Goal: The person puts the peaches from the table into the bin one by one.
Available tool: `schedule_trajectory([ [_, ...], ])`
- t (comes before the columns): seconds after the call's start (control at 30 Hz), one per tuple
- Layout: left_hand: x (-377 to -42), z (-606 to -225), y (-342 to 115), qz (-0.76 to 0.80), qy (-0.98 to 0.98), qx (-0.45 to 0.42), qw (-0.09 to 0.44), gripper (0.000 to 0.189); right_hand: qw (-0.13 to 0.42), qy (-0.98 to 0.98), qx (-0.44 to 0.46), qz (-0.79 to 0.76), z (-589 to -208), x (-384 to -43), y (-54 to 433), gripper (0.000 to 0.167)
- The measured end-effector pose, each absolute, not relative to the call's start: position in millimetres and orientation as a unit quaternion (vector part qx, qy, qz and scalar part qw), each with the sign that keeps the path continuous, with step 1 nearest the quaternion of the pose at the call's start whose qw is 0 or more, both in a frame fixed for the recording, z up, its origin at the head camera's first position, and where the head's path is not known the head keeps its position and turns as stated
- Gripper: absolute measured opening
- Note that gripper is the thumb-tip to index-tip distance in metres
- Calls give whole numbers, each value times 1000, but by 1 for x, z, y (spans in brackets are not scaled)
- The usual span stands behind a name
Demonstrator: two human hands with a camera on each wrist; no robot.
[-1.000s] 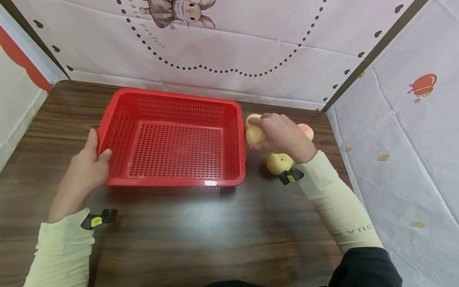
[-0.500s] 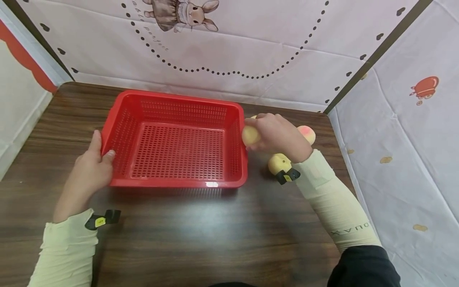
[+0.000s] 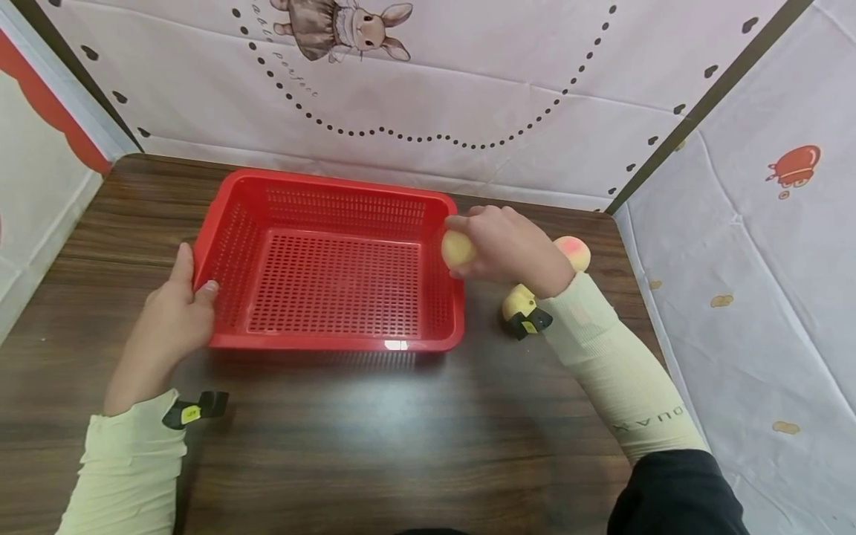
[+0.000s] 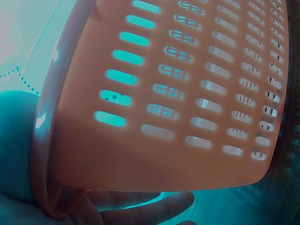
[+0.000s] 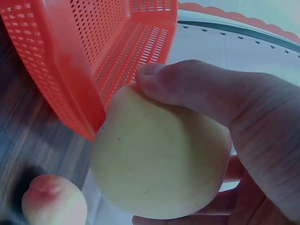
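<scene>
A red perforated plastic basket [image 3: 301, 342] sits on the dark wooden table. My left hand [image 3: 170, 319] grips its left end, thumb over the rim; in the left wrist view the fingers [image 4: 159, 208] reach under the basket's side wall [image 4: 93, 154]. My right hand [image 3: 511, 249] holds a pale yellow peach [image 3: 458, 250] at the basket's right rim, slightly over it. In the right wrist view the thumb [image 5: 173, 86] lies on top of that peach, with fingers beneath. Two more peaches rest right of the basket: a pink-blushed one [image 3: 574, 253] and a yellow one [image 3: 519, 303] partly behind the wrist strap.
A white printed cloth wall [image 3: 428, 96] stands close behind the basket, and another [image 3: 749, 245] bounds the right side. Wooden tabletop [image 3: 348, 446] stretches in front of the basket. A black strap [image 3: 195, 410] is on the left wrist.
My right hand has moved left with the peach, from beside the basket to its right rim. A peach seen behind that hand earlier is now hidden. The left hand keeps its grip.
</scene>
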State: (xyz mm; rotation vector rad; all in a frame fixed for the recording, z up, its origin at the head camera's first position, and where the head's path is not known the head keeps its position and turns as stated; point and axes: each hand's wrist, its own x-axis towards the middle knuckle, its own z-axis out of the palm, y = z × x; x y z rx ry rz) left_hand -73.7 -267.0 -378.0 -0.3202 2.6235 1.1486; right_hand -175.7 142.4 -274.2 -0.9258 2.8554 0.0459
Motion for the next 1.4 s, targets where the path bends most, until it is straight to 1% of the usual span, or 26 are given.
schedule_trajectory([
  [0.2, -73, -377, -266, 407, 896, -113, 133, 80, 76, 947, -311, 17, -273, -177, 137, 41],
  [0.47, -72, -377, -265, 416, 891, -122, 135, 81, 84, 947, -310, -1, -269, -177, 128, 38],
  [0.57, -72, -378, -265, 412, 894, -120, 129, 81, 87, 946, -314, -5, -269, -179, 125, 38],
  [0.77, -71, -378, -264, 396, 903, -120, 117, 83, 88, 945, -316, -5, -269, -181, 121, 33],
  [1.07, -70, -378, -263, 397, 903, -118, 114, 83, 99, 945, -311, -2, -270, -183, 117, 43],
  [1.4, -70, -377, -263, 403, 899, -120, 119, 84, 97, 943, -318, -8, -270, -187, 112, 45],
])
